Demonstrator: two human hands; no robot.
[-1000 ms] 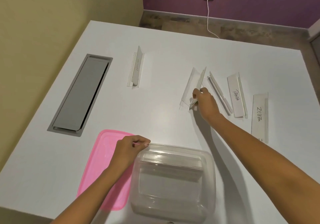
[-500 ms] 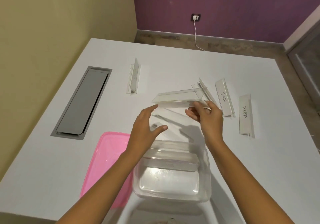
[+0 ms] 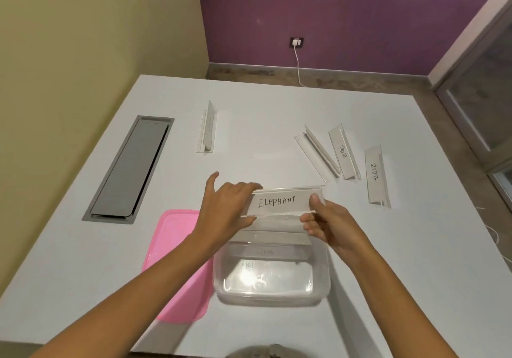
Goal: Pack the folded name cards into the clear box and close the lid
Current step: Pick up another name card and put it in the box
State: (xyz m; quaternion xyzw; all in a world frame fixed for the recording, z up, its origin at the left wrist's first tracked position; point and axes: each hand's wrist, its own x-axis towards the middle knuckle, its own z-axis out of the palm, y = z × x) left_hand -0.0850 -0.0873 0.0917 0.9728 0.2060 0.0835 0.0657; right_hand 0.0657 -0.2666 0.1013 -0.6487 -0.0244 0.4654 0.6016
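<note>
- Both hands hold one card, the ELEPHANT card, crosswise just above the far rim of the clear box. It is not in the box yet.
- Left hand: fingers over the card's left end, thumb beneath, index finger sticking out free. Gripping.
- Right hand: thumb on the card's right end, fingers curled below. Gripping.
- Box sits open on the desk, close to the person. At least one card already lies inside along the far wall; faint writing on it, unreadable. Clear walls and glare make an exact count hard, possibly two.
- Lid, pink, lies flat on the desk touching the box's left side. Not yet on.
- Cards still out on the desk: a lone one far left of centre, near the grey cable hatch; three grouped at right, a blank-side one, PANDA and ZEBRA. PANDA is just beside the blank-side one; ZEBRA stands a little apart.
- Judgement: early-to-middle of the job. One or two cards packed, one in hand, four to collect, then the lid to press on.
- Likely current step: lowering ELEPHANT into the box beside the packed card.
</note>
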